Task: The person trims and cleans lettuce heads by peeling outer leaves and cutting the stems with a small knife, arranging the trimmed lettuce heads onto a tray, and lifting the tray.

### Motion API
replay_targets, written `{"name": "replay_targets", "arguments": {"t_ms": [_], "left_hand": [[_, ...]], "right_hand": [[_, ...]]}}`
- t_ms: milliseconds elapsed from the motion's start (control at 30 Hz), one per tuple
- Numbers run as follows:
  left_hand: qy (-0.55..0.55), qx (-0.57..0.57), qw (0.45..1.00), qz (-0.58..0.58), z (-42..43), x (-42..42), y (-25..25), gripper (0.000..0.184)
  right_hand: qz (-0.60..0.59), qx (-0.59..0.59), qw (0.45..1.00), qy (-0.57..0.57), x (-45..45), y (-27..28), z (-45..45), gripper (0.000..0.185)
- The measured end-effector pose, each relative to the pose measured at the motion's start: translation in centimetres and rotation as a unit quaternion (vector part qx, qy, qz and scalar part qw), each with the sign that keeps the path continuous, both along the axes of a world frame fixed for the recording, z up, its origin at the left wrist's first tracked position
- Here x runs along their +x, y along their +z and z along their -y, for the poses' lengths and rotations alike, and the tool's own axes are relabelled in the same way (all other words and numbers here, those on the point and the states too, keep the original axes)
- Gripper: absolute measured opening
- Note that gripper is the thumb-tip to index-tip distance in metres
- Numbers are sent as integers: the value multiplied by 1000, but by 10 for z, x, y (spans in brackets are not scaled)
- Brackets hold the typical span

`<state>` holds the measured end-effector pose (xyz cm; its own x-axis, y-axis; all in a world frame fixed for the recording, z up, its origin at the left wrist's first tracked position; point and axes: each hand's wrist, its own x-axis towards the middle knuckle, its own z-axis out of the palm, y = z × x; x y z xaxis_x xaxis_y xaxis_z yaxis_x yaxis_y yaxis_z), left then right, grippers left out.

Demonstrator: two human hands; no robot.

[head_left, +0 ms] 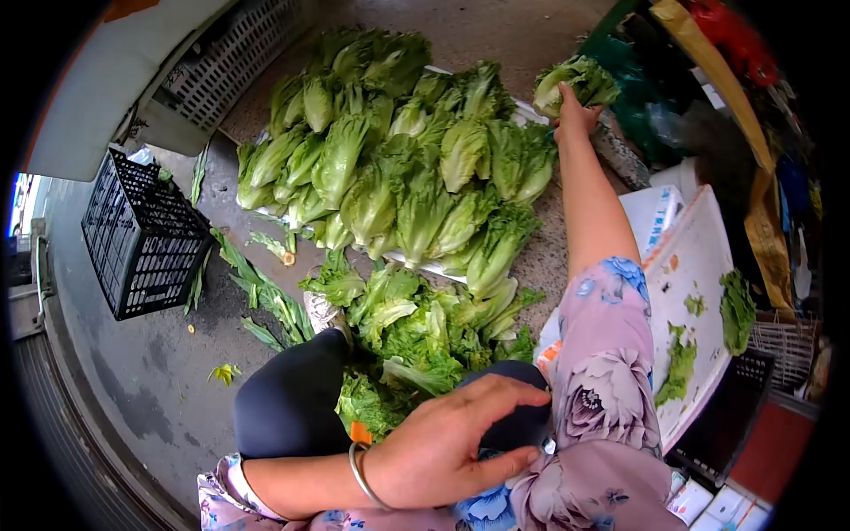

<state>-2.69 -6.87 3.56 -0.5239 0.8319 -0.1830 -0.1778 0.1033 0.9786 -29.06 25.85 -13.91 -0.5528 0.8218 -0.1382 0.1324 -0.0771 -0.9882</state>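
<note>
One green, ruffled lettuce head (pixel 591 81) is at one o'clock, gripped in the curled right hand (pixel 577 113). Pale-green stacked lettuces (pixel 390 168) lie at twelve; a black latticed plastic crate (pixel 159 248) stands at nine. Left hand (pixel 443 438), at six: loosely curved, thumb spread from fingers.

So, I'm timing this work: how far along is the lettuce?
Many lettuce heads already lie grouped together, likely done, with loose leaves piled near the legs. One head is in the right hand, beside the group. It probably needs setting down; how many others remain, I can't tell.
</note>
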Motion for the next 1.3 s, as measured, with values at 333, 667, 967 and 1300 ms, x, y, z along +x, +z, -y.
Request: {"name": "replay_targets", "arguments": {"t_ms": [333,667,967,1300], "left_hand": [[1,-15,991,135,-11,-6,-2,43],[15,-40,987,158,-56,29,-16,37],[-8,-108,994,21,-75,34,-46,33],[9,-140,970,-200,-83,30,-60,32]], "right_hand": [[319,182,914,175,-14,-26,3,51],[245,542,803,-33,182,151,-150,34],[578,384,700,-168,421,175,-287,86],[536,527,656,-64,468,143,-322,76]]}}
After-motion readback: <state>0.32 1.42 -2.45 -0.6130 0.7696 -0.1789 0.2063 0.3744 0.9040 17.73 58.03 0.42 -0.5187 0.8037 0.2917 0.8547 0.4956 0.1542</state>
